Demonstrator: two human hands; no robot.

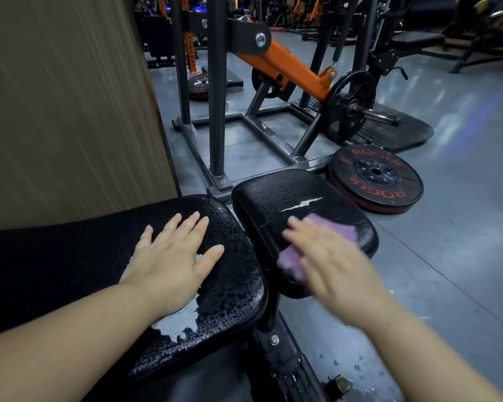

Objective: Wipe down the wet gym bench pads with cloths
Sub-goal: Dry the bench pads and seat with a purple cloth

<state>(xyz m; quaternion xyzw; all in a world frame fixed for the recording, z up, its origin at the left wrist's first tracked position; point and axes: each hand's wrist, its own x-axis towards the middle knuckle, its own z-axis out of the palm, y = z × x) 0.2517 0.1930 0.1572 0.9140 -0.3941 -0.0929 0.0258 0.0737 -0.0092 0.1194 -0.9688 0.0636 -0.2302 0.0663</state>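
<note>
1. Looking down, you have the long black padded bench back pad running in from the left edge; its right end is beaded with water drops and the vinyl has peeled to pale patches near its front right corner.
2. Just right of it, across a narrow gap, sits the smaller black rounded seat pad, also wet, with a white tear in the vinyl near its middle.
3. Beyond the seat pad's far right corner a black round weight plate with red lettering lies flat on the grey gym floor; behind it stands a dark steel machine frame with an orange arm carrying a smaller black plate.
4. Your left hand lies flat and open on the right end of the back pad, fingers spread, palm down, gripping nothing.
5. Your right hand is blurred, palm down with fingers extended over the near half of the seat pad, pressing on the cloth rather than clenching it.
6. The pink cloth lies under that hand on the seat pad, showing past the fingertips toward the pad's right edge and again at its near left edge.
7. Small water drops dot the floor beside the bench's near right leg.
</note>
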